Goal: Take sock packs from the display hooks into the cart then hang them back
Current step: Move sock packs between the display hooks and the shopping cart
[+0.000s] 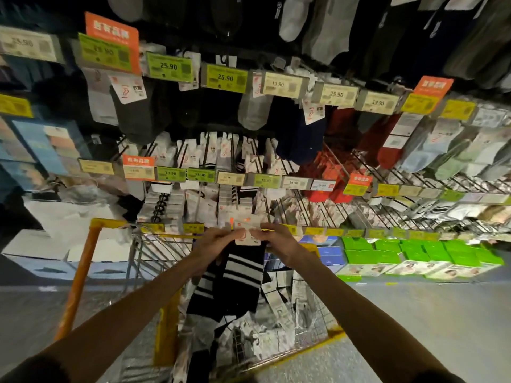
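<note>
Left hand [218,242] and right hand [279,241], over the cart [83,261], each pinch with the fingers the card header [248,236] of a striped sock pack [235,277]. Its long axis is vertical, with the header up beside the display hooks [301,208].

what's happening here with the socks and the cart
A person at a sock display holds one black-and-white striped sock pack by its card header, pinched between the left hand and the right hand. The pack hangs over the cart, where other packs lie. It is up near the lowest display hooks; whether it is coming off or going back on is unclear.
</note>
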`<state>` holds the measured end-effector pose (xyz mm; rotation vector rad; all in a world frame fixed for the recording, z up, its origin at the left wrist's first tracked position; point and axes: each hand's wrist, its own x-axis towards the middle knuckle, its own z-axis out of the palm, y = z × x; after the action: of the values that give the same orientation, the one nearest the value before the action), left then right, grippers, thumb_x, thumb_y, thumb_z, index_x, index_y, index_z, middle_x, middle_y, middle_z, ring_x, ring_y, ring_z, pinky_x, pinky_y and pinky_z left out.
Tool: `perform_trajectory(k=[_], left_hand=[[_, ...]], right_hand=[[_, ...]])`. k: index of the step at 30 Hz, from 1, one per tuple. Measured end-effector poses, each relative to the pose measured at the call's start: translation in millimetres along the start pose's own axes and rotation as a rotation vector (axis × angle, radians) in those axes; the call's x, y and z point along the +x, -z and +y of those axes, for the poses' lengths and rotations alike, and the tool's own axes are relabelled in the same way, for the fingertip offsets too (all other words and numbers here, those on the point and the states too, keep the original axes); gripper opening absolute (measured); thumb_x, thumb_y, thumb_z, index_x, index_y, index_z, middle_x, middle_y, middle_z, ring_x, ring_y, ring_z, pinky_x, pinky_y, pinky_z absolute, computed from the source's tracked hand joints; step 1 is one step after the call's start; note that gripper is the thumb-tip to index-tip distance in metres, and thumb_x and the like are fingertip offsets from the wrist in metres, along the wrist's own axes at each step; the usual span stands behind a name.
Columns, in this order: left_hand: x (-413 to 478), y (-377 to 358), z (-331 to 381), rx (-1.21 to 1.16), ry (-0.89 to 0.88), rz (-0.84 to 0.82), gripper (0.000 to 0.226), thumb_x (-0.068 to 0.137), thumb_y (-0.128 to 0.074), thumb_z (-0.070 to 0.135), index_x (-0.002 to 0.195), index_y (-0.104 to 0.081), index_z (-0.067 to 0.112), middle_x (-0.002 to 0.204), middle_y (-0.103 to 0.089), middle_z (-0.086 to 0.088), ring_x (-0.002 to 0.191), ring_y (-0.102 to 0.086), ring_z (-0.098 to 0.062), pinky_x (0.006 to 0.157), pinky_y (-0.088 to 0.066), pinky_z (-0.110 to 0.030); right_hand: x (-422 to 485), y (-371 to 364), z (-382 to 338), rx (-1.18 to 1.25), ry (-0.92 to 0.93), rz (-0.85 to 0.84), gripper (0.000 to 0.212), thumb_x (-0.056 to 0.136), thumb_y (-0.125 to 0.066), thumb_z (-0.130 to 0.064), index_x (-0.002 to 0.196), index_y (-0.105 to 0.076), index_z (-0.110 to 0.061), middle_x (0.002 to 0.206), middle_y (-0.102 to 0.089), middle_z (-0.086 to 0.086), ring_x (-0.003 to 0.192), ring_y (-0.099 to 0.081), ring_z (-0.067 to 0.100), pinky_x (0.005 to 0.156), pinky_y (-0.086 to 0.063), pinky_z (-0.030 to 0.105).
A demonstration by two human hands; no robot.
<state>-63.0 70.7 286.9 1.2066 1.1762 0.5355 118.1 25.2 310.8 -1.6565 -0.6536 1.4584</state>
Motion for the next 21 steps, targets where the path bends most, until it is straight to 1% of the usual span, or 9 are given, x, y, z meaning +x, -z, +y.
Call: perform_trajectory(k=[3, 6, 7, 9, 11, 13, 16, 19, 21], left_hand=[[17.6, 5.7, 1.5, -0.027, 0.042, -0.035, 0.038, 0.065, -0.081, 0.062, 0.073, -0.081, 0.025, 0.086, -0.075, -0.018, 0.085, -0.069, -0.042, 0.079, -0.052, -0.043], [39.6, 12.8, 6.2, 0.017, 0.063, -0.021, 0.037, 0.069, -0.079, 0.050, 0.045, -0.069, 0.025, 0.050, -0.062, -0.003, 0.053, -0.060, -0.025, 0.068, -0.047, -0.036], [47.9, 12.9, 7.3, 0.045, 0.050, -0.023, 0.036, 0.069, -0.080, 0.049, 0.047, -0.070, 0.024, 0.054, -0.066, -0.005, 0.056, -0.063, -0.023, 0.070, -0.049, -0.038], [67.2, 12.8, 3.9, 0.061, -0.011, -0.017, 0.047, 0.060, -0.085, 0.061, 0.067, -0.078, 0.016, 0.084, -0.074, -0.019, 0.083, -0.071, -0.034, 0.088, -0.054, -0.045], [89.4, 12.8, -4.3, 0.127, -0.051, -0.035, 0.061, 0.057, -0.080, 0.074, 0.074, -0.080, 0.015, 0.088, -0.074, -0.021, 0.090, -0.071, -0.037, 0.092, -0.055, -0.049], [106.3, 7.9, -3.0, 0.221, -0.037, -0.003, 0.049, 0.061, -0.077, 0.072, 0.068, -0.079, 0.023, 0.072, -0.074, -0.008, 0.075, -0.073, -0.030, 0.075, -0.057, -0.040], [123.0, -3.9, -7.1, 0.353, -0.087, 0.023, 0.030, 0.074, -0.079, 0.048, 0.058, -0.075, 0.023, 0.047, -0.059, 0.011, 0.048, -0.058, -0.007, 0.051, -0.043, -0.023], [135.4, -10.8, -23.0, 0.296, -0.074, -0.042, 0.024, 0.066, -0.086, 0.049, 0.066, -0.080, 0.026, 0.062, -0.073, 0.003, 0.058, -0.069, -0.018, 0.060, -0.055, -0.031], [139.6, -10.2, -27.4, 0.247, -0.042, -0.044, 0.010, 0.067, -0.087, 0.035, 0.064, -0.079, 0.032, 0.068, -0.075, 0.000, 0.066, -0.069, -0.017, 0.064, -0.054, -0.029]], right_hand=[[22.0, 5.8, -1.8, 0.148, 0.009, 0.050, 0.011, 0.085, -0.071, -0.004, 0.089, -0.065, -0.011, 0.087, -0.069, 0.007, 0.074, -0.066, 0.017, 0.056, -0.052, 0.026], [55.1, 10.5, -1.9, 0.288, 0.008, 0.095, 0.017, 0.084, -0.069, 0.004, 0.086, -0.064, -0.011, 0.087, -0.069, 0.008, 0.068, -0.068, 0.016, 0.054, -0.055, 0.026], [66.9, 10.7, -2.0, 0.340, 0.004, 0.111, 0.018, 0.083, -0.069, 0.007, 0.087, -0.064, -0.010, 0.090, -0.069, 0.011, 0.068, -0.069, 0.018, 0.060, -0.058, 0.029], [91.3, 11.8, -2.1, 0.440, 0.005, 0.151, 0.020, 0.082, -0.068, 0.010, 0.087, -0.064, -0.008, 0.094, -0.066, 0.015, 0.074, -0.066, 0.023, 0.078, -0.057, 0.040], [111.4, 14.3, -3.8, 0.513, 0.001, 0.181, 0.022, 0.083, -0.065, 0.013, 0.087, -0.064, -0.008, 0.088, -0.066, 0.014, 0.076, -0.064, 0.025, 0.081, -0.054, 0.044], [127.5, 18.6, -5.0, 0.479, 0.029, 0.210, 0.024, 0.082, -0.064, 0.015, 0.092, -0.064, -0.007, 0.081, -0.065, 0.011, 0.067, -0.064, 0.020, 0.068, -0.054, 0.034], [142.1, 25.6, -0.6, 0.294, 0.132, 0.268, 0.023, 0.084, -0.063, 0.012, 0.100, -0.063, -0.005, 0.075, -0.059, 0.008, 0.055, -0.058, 0.010, 0.056, -0.049, 0.023], [154.5, 32.6, 5.9, 0.241, 0.209, 0.313, 0.019, 0.085, -0.065, 0.009, 0.101, -0.063, -0.001, 0.065, -0.063, -0.001, 0.051, -0.057, 0.007, 0.055, -0.050, 0.023], [160.5, 36.3, 6.0, 0.207, 0.265, 0.321, 0.018, 0.085, -0.066, 0.008, 0.097, -0.065, -0.006, 0.062, -0.064, -0.010, 0.055, -0.057, 0.007, 0.059, -0.050, 0.022]])
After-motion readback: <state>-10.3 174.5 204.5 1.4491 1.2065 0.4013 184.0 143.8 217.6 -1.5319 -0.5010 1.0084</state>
